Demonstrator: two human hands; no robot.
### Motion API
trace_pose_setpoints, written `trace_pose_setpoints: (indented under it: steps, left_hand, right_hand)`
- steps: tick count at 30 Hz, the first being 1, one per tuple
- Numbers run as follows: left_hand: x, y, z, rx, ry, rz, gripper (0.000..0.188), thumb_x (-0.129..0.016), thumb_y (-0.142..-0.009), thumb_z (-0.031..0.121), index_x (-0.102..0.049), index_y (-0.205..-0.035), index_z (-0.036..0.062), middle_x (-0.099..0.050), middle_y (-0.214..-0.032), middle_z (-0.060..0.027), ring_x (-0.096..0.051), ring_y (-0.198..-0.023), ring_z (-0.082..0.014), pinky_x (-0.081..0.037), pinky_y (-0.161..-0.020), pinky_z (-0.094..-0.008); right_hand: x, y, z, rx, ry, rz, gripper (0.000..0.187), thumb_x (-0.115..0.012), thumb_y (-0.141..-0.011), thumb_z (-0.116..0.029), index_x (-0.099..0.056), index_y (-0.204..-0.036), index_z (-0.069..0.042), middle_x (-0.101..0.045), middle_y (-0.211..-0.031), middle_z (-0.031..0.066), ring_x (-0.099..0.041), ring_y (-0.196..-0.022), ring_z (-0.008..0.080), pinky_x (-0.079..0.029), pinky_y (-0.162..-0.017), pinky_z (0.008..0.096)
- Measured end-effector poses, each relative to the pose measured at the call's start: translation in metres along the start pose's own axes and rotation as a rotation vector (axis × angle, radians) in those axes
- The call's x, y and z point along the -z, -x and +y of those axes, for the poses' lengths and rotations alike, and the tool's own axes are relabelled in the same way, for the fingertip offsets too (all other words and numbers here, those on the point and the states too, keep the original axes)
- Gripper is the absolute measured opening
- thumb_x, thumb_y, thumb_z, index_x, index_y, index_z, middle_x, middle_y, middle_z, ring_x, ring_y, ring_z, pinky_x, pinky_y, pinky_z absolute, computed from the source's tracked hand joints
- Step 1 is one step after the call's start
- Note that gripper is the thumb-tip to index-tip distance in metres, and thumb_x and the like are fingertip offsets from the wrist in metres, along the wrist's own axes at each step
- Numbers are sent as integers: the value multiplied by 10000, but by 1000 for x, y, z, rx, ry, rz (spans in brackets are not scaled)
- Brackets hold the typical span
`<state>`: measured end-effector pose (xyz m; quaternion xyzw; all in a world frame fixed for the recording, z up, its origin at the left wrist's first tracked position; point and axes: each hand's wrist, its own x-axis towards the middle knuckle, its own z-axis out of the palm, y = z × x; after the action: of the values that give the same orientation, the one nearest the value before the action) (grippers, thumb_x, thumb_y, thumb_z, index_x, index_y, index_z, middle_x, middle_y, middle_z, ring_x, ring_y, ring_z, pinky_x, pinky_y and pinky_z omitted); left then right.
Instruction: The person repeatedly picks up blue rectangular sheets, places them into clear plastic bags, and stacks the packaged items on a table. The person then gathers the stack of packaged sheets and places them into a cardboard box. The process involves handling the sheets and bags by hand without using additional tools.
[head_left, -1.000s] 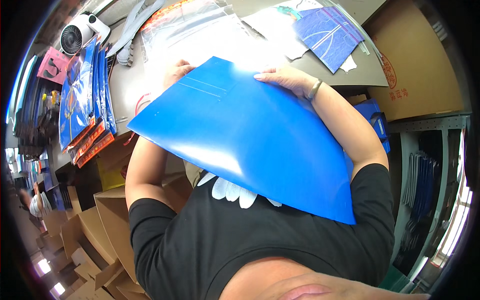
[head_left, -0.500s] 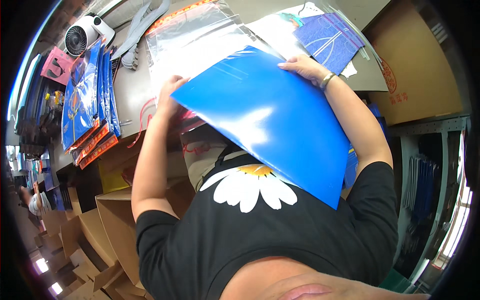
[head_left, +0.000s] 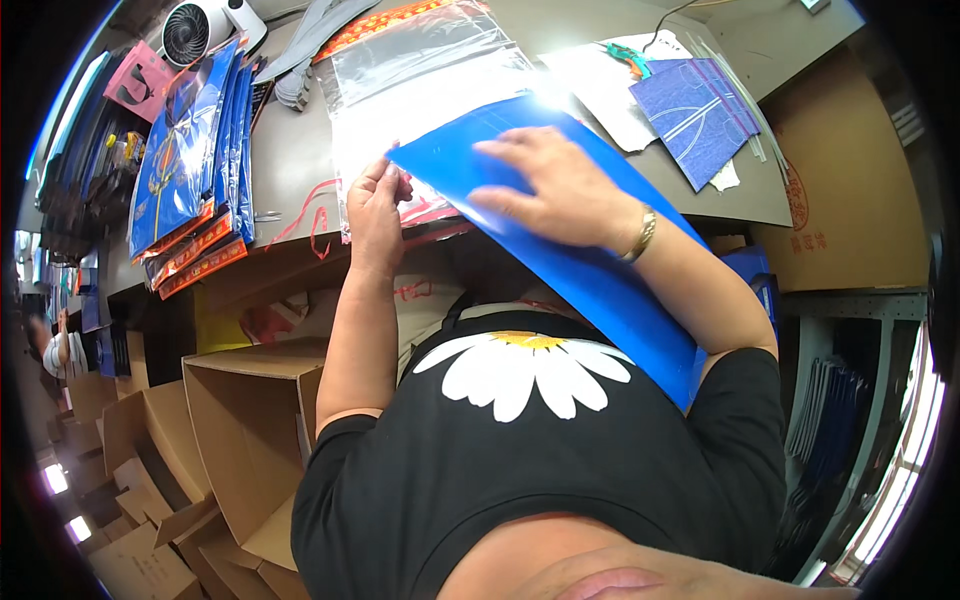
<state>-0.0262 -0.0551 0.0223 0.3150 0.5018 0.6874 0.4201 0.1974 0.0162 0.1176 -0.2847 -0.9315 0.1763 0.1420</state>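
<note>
A glossy blue sheet [head_left: 600,285] slants from the table edge down across my front. My left hand [head_left: 376,215] pinches its left corner between thumb and fingers. Over the sheet's upper part lies my right hand [head_left: 560,190], fingers spread, palm down on or just above the surface. A bracelet circles that wrist. Beneath the sheet's far edge, clear plastic bags [head_left: 430,80] with an orange-red printed strip rest on the table. A red ribbon [head_left: 312,212] trails off the table edge near my left hand.
At the left stand a stack of bagged blue items [head_left: 185,170] and a white fan [head_left: 188,35]. Grey straps [head_left: 310,50] lie behind. To the right are denim-blue pieces [head_left: 695,115] and a green-handled tool [head_left: 628,55]. Cardboard boxes [head_left: 245,400] crowd the lower left; another [head_left: 850,170] stands right.
My right hand has left the sheet's far edge and moved inward, flat over its surface. The left hand, still at the corner, sits further right in the picture. The sheet looks more tilted.
</note>
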Motion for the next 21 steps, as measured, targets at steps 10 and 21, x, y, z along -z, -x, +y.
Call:
trace_pose_setpoints:
  steps: [10,21]
  left_hand:
    - [-4,3,-6,-280,-171,32,512,-489,-952,-1,-342,-1442,5,-512,-809,-1,-483,-707,-69,-442,-659,-222]
    - [-8,-13,-7,-645,-516,172,606,-539,-897,-33,-300,-1453,-6,-515,-712,-21,-504,-663,-107,-449,-675,-251]
  right_hand:
    - [-43,-14,-34,157,371,33,596,-621,-778,-130,-503,-1357,-207,-559,-1165,184,-606,-988,296,-558,-679,344]
    - [-47,-53,-31,126,473,85,450,-569,-841,-118,-558,-1290,-126,-532,-1194,352,-706,-695,280,-566,-582,327]
